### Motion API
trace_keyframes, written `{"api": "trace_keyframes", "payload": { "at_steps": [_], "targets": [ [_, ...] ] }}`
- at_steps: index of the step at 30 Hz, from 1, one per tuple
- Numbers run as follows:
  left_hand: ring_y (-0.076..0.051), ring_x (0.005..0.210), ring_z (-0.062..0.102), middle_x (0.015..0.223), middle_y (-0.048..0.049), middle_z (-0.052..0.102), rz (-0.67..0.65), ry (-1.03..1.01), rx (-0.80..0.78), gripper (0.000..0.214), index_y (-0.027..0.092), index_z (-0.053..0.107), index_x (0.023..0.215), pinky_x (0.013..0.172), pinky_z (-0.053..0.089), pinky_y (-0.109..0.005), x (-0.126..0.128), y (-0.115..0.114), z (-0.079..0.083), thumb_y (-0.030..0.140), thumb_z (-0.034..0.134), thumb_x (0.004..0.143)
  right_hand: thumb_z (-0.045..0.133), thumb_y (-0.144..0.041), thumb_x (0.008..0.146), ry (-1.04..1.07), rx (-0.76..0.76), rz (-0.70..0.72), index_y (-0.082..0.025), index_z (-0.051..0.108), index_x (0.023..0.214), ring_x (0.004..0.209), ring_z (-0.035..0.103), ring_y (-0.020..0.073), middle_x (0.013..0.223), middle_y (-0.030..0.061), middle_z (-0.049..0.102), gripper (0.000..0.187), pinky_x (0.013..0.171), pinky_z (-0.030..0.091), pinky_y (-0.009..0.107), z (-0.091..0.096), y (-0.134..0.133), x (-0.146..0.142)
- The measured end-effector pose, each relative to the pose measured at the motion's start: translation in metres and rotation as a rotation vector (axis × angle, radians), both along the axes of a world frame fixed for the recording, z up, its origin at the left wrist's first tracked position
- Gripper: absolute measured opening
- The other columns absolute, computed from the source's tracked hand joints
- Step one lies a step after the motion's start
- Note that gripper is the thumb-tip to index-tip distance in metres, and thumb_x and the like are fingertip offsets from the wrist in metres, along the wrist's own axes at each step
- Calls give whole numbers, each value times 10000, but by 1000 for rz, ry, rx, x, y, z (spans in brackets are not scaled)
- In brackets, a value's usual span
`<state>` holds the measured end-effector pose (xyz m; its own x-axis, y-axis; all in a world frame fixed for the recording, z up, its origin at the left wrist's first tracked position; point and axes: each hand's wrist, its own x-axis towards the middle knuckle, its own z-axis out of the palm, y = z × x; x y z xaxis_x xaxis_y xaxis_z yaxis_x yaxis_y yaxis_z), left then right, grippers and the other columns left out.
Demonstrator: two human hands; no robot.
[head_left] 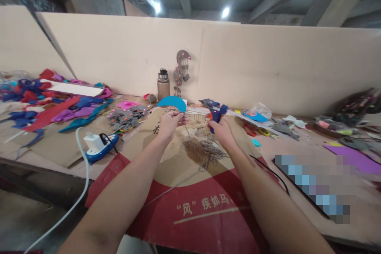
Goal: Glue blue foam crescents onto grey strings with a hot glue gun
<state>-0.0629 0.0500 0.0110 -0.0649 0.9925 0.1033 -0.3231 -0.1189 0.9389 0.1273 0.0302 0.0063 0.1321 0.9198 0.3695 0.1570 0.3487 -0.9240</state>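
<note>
My left hand (170, 122) is closed in a pinch on a blue crescent-shaped felt piece (172, 102), held up above the cardboard. My right hand (219, 127) is wrapped round the handle of a blue hot glue gun (214, 110), whose nozzle points left toward the felt piece. Both hands hover over a flattened cardboard sheet (178, 162) covered with strands of dried glue (205, 151).
Coloured felt scraps (53, 103) pile at the left, with grey felt ornaments (126, 117) nearer. A power strip (99, 145) with a white cable lies front left. A metal bottle (163, 84) stands by the back board. Scissors (253, 129), bags and purple sheets (354, 158) lie right.
</note>
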Motion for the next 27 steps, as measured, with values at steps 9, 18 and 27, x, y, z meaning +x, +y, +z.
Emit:
{"api": "trace_keyframes", "payload": {
  "at_steps": [9,18,27],
  "targets": [
    [-118,614,671,728,-69,691,-14,7,41,83,102,603,744,750,583,-303,-3,5,-6,130,656,801,629,-305,687,103,-48,134,-231,546,885,550,473,101,707,-30,583,227,532,401,251,6,-11,-12],
    [-117,578,655,713,-78,692,-2,43,8,92,98,601,727,684,573,-289,-1,2,-2,118,621,815,605,-404,763,85,-50,125,-244,511,856,520,461,116,664,-17,575,208,491,368,270,12,-21,-15],
    [-122,587,640,647,-40,666,-14,47,59,136,108,613,682,700,573,-312,-2,-1,-1,188,676,772,562,-454,817,-73,55,178,-208,536,910,506,435,96,793,7,590,265,471,384,272,3,-19,-17]
  ]
}}
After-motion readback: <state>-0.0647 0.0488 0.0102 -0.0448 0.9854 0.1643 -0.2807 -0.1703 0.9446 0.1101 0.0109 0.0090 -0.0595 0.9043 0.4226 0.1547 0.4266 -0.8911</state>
